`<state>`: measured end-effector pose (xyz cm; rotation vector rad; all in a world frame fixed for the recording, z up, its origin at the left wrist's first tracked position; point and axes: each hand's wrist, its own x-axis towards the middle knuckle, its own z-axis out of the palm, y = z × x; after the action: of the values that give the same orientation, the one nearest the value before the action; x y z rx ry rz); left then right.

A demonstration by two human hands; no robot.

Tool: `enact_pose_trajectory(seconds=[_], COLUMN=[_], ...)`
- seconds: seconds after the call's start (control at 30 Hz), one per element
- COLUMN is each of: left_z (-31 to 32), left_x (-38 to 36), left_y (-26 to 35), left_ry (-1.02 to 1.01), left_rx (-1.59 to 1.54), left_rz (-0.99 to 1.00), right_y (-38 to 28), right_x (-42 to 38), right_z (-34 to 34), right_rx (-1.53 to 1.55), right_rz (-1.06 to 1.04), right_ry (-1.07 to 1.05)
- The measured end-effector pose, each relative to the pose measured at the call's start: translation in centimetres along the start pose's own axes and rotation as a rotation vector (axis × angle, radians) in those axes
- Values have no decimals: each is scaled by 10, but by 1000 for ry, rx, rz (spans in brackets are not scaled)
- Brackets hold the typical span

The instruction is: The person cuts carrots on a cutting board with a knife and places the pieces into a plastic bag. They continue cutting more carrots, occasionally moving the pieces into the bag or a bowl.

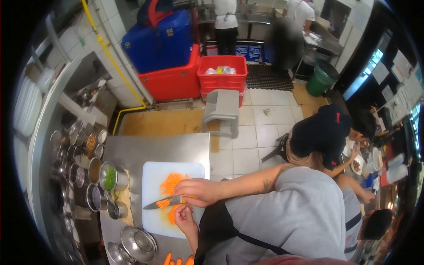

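The carrot (173,215) lies on the white board (152,176), partly cut, just near of the knife (176,201). The right hand (201,191) grips the knife's yellow handle, fingers closed round it, with the blade pointing left across the board. A few orange strips (163,203) lie on the blade. The left hand (187,223) is beside the carrot and close to the blade, its fingers bent inward; whether they grip the carrot I cannot tell. A heap of shreds (171,182) sits on the far part of the board, just beyond the blade.

The board rests on a steel table (128,148). To its left, a pot (120,179) of chopped greens (108,179) stands by a cloth (128,216), with many more pots further left. Steel bowls (139,245) are near left, and whole carrots (179,261) lie at the near edge.

Beyond the table are a grey stool (221,112), a red crate (222,81) and a blue cooler (159,42) on a red one. At right, a person in a dark shirt (320,134) leans over a plate (358,163). Two people in white tops stand far off.
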<state>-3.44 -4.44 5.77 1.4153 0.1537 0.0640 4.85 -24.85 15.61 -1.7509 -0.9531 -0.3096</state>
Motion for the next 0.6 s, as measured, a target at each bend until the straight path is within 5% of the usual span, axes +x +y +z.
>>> enact_pose_trajectory(seconds=[0.17,0.27,0.37,0.4,0.5,0.6], left_z=[-21,-36,-57,-62,-73,-73], left_x=[-19,-27,-42,-38,-54,-60], left_y=[-5,-9,-4,1,-7,-16], left_ry=[135,264,355,369,477,566], left_rx=[32,102,416,639,627,808], left_rz=[20,-20,37,100,100,222], right_y=[8,54,37,38,58,78], right_x=[1,-9,7,17,22,12], right_z=[25,43,31,19,34,54], right_rx=[167,-50,41,-7,-115,-179], right_rz=[64,365,294,257,384,265], right_ry=[-155,-390,-64,-135,-299,-432])
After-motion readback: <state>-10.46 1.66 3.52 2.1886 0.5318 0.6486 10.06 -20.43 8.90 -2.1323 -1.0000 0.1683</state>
